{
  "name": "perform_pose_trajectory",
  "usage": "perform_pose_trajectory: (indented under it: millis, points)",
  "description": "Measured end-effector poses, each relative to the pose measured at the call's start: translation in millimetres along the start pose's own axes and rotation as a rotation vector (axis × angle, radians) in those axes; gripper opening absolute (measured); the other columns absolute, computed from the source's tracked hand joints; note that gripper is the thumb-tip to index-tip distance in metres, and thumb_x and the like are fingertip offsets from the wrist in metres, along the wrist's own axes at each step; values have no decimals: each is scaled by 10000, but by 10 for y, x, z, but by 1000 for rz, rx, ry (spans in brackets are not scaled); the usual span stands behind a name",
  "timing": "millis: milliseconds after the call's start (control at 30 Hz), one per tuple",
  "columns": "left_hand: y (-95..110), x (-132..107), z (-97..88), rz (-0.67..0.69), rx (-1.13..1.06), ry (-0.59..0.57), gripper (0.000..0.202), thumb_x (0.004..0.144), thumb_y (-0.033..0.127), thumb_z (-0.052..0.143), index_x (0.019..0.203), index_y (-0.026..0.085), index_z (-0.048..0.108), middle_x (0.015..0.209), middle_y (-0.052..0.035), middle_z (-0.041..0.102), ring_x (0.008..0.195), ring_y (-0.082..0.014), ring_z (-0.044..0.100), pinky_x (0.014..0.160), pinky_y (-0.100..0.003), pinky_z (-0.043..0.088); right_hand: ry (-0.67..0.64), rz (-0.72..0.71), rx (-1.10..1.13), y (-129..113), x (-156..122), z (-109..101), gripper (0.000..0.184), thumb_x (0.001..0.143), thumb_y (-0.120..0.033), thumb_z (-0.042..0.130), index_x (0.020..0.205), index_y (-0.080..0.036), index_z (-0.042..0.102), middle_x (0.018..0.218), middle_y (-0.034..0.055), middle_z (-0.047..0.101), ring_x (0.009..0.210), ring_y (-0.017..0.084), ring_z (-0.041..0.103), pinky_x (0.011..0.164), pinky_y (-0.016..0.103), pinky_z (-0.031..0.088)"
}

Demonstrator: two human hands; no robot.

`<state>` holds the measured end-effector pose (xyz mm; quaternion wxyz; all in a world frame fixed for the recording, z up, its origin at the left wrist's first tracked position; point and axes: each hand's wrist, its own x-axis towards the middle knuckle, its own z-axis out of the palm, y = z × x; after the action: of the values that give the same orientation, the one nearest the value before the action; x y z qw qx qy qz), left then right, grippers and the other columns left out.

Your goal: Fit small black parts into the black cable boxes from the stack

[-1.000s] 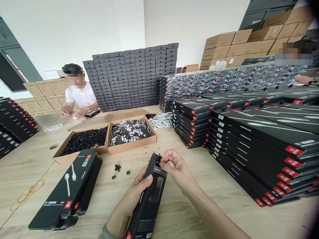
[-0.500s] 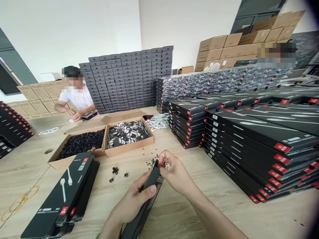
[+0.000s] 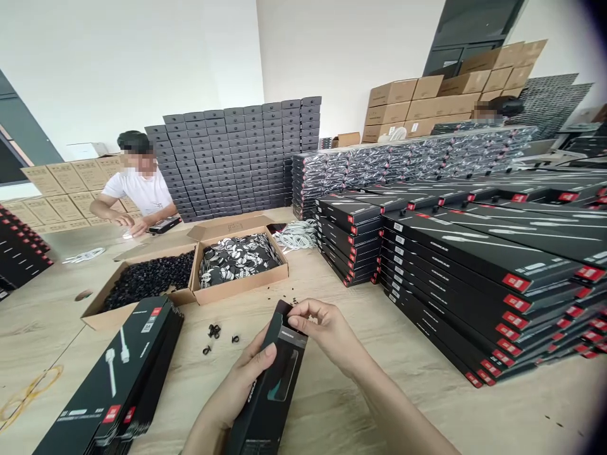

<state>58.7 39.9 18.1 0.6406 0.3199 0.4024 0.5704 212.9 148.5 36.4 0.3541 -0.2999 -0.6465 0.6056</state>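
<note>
A co-worker (image 3: 140,189) in a white T-shirt sits at the upper left of the frame, hands on the wooden table (image 3: 47,328), with cartons (image 3: 66,183) piled behind. A wall of grey boxes (image 3: 227,158) rises at upper center. Along the upper right run wrapped packs (image 3: 379,164), with more cartons (image 3: 403,104) above them and a second person (image 3: 493,110) beyond (the face is blurred). Black boxes (image 3: 474,272) fill the right side, and another stack (image 3: 114,373) lies at lower left beside rubber bands (image 3: 28,392). Center left, two open trays hold black pieces (image 3: 147,278) and patterned packets (image 3: 237,259), with white cables (image 3: 294,235) just beyond.
</note>
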Motion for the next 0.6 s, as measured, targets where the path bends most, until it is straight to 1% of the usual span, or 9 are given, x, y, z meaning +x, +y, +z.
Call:
perform_pose_trajectory:
  millis: [67,133,233,267,333,400,467,533,600]
  points:
    - [-23,-4,-6,-33,-30,-33,673,775,369,698,1393,240,465,1296,-100,623,1199,-314,558,1022,-435,403,44,-18,-67,43,5,17,200,758,-382,679,736,-184,658,736,12,636,709,170,554,686,299,426]
    - [-46,-5,-2,-61,-65,-57,751,728,363,743,1406,243,442,1222,-113,663,1088,-316,626,920,-420,472,145,-69,-146,107,24,38,139,727,-323,691,752,-196,639,755,3,609,690,160,520,664,290,418]
    - [-74,24,27,-60,-77,-55,835,661,317,792,1410,237,431,1141,-111,697,980,-285,668,823,-355,504,316,-123,-212,216,78,45,244,625,-265,760,794,-216,592,815,-14,567,684,146,475,649,272,401]
    - [-83,41,42,-56,-66,-47,839,647,301,797,1403,235,441,1125,-108,703,946,-272,675,785,-332,510,318,-111,-188,245,94,40,283,610,-283,780,797,-218,578,812,-17,564,691,148,478,656,271,403]
    - [-104,81,67,-17,-36,-6,814,619,291,806,1367,221,491,1109,-104,710,910,-258,677,737,-304,514,250,-41,-61,276,100,31,308,654,-402,770,792,-212,570,792,-10,577,724,163,512,684,282,418]
    - [-133,116,72,81,-23,115,753,610,329,807,1310,209,553,1119,-95,709,946,-255,667,782,-304,516,157,70,163,263,42,40,378,764,-569,640,858,-207,591,836,19,617,775,184,558,718,304,443]
    - [-175,138,39,186,-37,331,684,651,435,769,1270,211,582,1113,-80,713,991,-254,657,836,-318,515,71,206,376,222,-100,82,513,821,-683,483,986,-215,609,939,49,643,816,195,594,733,324,465]
    - [-231,148,-28,244,-51,574,639,724,569,661,1246,206,592,1061,-75,727,985,-256,663,825,-343,532,-43,308,491,191,-306,162,575,820,-718,447,1100,-241,602,1012,61,652,839,199,618,750,341,482]
    - [-299,156,-102,253,-54,730,634,759,647,568,1195,189,621,982,-77,738,964,-273,672,805,-376,550,-186,297,503,201,-521,262,526,841,-652,500,1167,-251,598,1066,64,658,939,208,620,848,353,468]
